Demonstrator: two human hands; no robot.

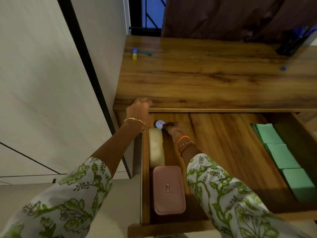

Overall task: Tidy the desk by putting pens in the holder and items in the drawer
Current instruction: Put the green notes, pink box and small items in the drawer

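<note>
My desk (214,74) and drawer (223,143) are smooth, slightly glossy wood; my pink pouch (169,189) looks like matt cloth.

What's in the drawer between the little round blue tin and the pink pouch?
A cream oblong case lies between the blue tin and the pink pouch, along the drawer's left wall, in the head view.

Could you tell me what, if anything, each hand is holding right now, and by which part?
The right hand pinches the small round blue tin at its right rim, inside the drawer. The left hand holds nothing, resting on the desk edge.
</note>
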